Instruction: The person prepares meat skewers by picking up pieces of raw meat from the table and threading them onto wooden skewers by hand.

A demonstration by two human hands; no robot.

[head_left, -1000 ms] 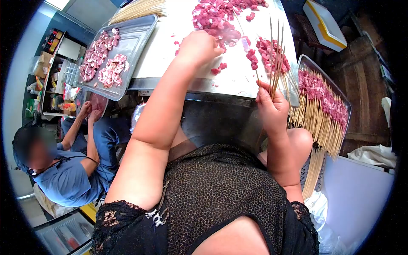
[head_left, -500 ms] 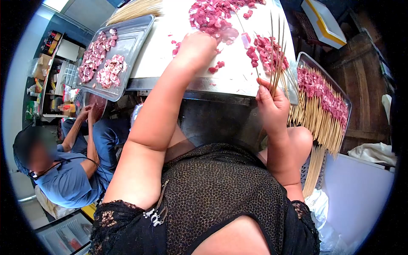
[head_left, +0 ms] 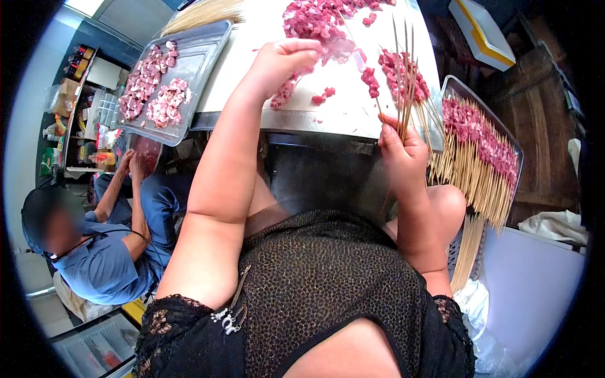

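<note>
My right hand (head_left: 405,151) is closed around several thin bamboo skewers (head_left: 411,82) at the table's front edge. One skewer in it leans left and carries small red meat pieces (head_left: 370,80), with a paler, blurred piece higher up. To the left, my left hand (head_left: 282,63) hovers over the white tabletop, fingers drawn together and pointing right. Whatever its fingertips hold is blurred and cannot be made out. A pile of cut raw meat (head_left: 312,22) lies just beyond it, and a few loose pieces (head_left: 323,96) lie nearer the edge.
Loaded meat skewers (head_left: 403,72) lie at the table's right. Beside it, a tray (head_left: 518,154) holds many more. A metal tray (head_left: 211,63) with two meat heaps stands left, near bare skewers (head_left: 201,16). A seated person in blue (head_left: 104,271) works at the lower left.
My left hand has lifted off the meat and shifted slightly left, uncovering pieces beneath it. My right hand stays nearly still with the skewers.
</note>
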